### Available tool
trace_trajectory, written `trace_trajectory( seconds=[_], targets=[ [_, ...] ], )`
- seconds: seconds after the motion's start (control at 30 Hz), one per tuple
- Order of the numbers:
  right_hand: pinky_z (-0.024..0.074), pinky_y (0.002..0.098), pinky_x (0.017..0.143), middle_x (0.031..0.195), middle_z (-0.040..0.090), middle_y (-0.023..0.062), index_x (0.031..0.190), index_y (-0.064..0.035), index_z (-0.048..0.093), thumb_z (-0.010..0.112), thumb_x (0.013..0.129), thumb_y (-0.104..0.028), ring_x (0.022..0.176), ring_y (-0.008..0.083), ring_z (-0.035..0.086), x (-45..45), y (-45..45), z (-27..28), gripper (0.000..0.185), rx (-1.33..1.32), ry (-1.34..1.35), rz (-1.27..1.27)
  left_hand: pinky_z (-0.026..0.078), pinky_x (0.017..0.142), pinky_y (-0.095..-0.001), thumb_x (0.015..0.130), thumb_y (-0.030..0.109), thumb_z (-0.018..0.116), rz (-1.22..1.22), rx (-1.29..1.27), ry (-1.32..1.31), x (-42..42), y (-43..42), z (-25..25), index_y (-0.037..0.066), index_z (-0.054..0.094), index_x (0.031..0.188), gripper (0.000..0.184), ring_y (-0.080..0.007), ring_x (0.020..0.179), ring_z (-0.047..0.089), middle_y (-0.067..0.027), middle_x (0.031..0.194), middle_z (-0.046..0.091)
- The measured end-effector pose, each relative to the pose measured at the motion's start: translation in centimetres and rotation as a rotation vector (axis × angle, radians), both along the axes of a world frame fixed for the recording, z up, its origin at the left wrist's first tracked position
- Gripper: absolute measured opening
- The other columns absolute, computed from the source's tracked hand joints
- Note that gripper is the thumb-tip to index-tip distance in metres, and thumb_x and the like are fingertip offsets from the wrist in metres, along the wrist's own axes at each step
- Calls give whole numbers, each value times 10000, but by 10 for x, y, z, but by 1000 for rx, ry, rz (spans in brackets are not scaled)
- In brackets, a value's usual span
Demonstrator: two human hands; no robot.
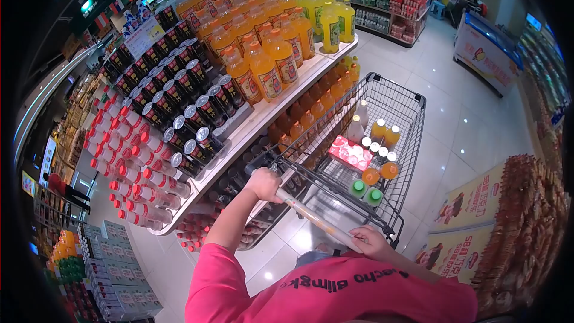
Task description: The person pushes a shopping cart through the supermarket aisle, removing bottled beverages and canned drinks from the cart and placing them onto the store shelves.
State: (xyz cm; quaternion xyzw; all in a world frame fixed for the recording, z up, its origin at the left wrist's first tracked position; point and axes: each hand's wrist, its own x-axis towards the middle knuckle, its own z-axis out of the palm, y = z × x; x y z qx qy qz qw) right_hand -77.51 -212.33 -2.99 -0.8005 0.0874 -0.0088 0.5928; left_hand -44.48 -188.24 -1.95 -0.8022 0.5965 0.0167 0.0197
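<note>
My left hand is wrapped round the left end of the shopping cart handle. Toward the handle's right end, my right hand grips the bar with its fingers curled on it. In front of me is the wire shopping cart. Inside its basket lies a red and white box. Around it stand pale bottles, amber bottles, several white-capped containers, two orange-topped items and two green-capped bottles.
Along the cart's left side runs a display shelf with orange drink bottles, black cans and red-capped bottles. Stacked packaged goods stand close on the right. A chest freezer is farther ahead on the tiled floor.
</note>
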Motion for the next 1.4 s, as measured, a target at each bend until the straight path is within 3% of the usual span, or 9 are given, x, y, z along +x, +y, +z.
trace_trajectory(
  seconds=[0.1, 0.27, 0.37, 0.43, 0.5, 0.63, 0.8, 1.07, 1.4],
  targets=[
    [471, 393, 774, 893, 619, 130, 974, -43, 654, 613, 820, -265, 859, 304, 604, -5, -44, 15, 273, -533, -119, 236, 440, 719, -393, 496, 610, 704, 18, -55, -3, -4, 2, 8, 95, 618, 739, 576, -290, 772, 587, -79, 734, 581],
    [403, 359, 713, 722, 628, 31, 801, -123, 681, 490, 893, -358, 739, 235, 609, -11, -62, -6, 317, -625, -227, 529, 414, 780, -401, 494, 398, 790, 265, -71, -86, -36, 2, 12, 55, 539, 810, 529, -312, 872, 526, -109, 849, 534],
    [406, 360, 702, 708, 628, 51, 777, -116, 673, 466, 905, -368, 715, 245, 609, -11, -62, -1, 350, -602, -204, 587, 368, 1008, -410, 648, 157, 711, 505, -77, -290, -90, -14, -1, 12, 586, 982, 385, -323, 1109, 508, -151, 1054, 572],
    [416, 369, 710, 713, 629, 65, 775, -105, 671, 462, 908, -364, 724, 253, 612, -11, -63, -2, 358, -562, -263, 612, 341, 1033, -447, 661, 5, 614, 582, -239, 211, -135, -39, 16, 35, 650, 864, 208, -357, 1090, 520, -154, 949, 623],
    [425, 381, 720, 714, 629, 78, 772, -94, 666, 458, 910, -361, 731, 264, 614, -14, -63, -6, 365, -520, -299, 666, 335, 1023, -473, 678, 46, 599, 869, -321, 543, -185, -71, 31, 68, 675, 836, 176, -365, 1052, 533, -146, 881, 640],
    [445, 416, 735, 709, 622, 102, 761, -69, 653, 457, 909, -354, 740, 298, 611, -13, -62, -3, 376, -449, -334, 778, 237, 1043, -552, 676, 330, 663, 1098, -408, 392, -244, -123, 7, 140, 716, 780, 223, -380, 1280, 370, -101, 936, 658],
    [450, 422, 707, 691, 610, 106, 784, -61, 657, 484, 898, -326, 735, 305, 602, -10, -58, -18, 338, -396, -369, 846, 226, 1027, -610, 669, 267, 655, 1214, -529, 8, -259, -145, -12, 123, 713, 718, 162, -394, 1272, 364, -123, 938, 645],
    [458, 368, 755, 855, 643, 88, 914, -57, 661, 605, 818, -123, 825, 269, 601, -7, -71, -17, 129, -86, -469, 720, 232, 1033, -611, 678, 243, 619, 1215, -348, -38, -254, -136, -6, 42, 706, 770, 238, -377, 1269, 372, -175, 920, 621],
    [450, 375, 768, 904, 619, 121, 902, -37, 638, 620, 788, -61, 864, 301, 584, 46, -176, -47, 118, -317, -560, 270, 87, 1085, -612, 634, 343, 718, 1246, -399, -55, -251, -133, -4, 104, 643, 697, 257, -327, 1285, 370, -43, 972, 609]
  ],
)
